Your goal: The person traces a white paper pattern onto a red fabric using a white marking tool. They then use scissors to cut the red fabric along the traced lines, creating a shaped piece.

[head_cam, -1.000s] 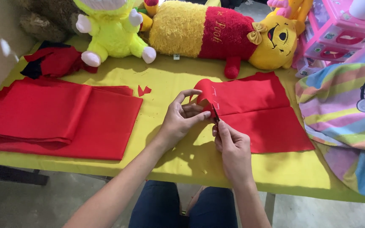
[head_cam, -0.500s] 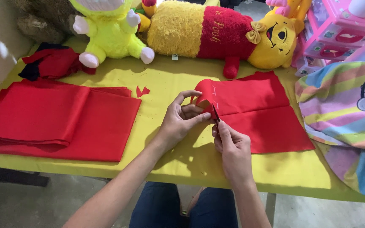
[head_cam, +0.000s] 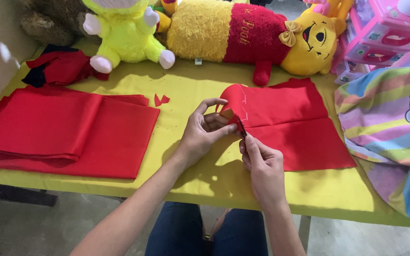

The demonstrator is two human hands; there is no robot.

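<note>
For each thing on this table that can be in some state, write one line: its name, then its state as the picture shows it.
Left hand: pinching the cloth's folded edge.
Right hand: closed on a small tool at that edge.
Red cloth: lying flat, left edge curled up.
Folded red fabric: stacked flat, untouched.
Red scrap: lying loose.
Yellow bear plush: lying on its side.
Green plush: sitting upright.

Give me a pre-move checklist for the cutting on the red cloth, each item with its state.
1. Left hand grips the cloth's lifted edge: ok.
2. Right hand holds a small tool at that edge: ok; which tool, cannot tell.
3. Red cloth lies flat on the yellow table cover beyond the lifted corner: ok.
4. Pale marked line on the cloth visible: ok.
5. Folded red fabric stack apart from the hands: ok.
6. Left fingertips out of the tool's path: cannot tell.
</note>
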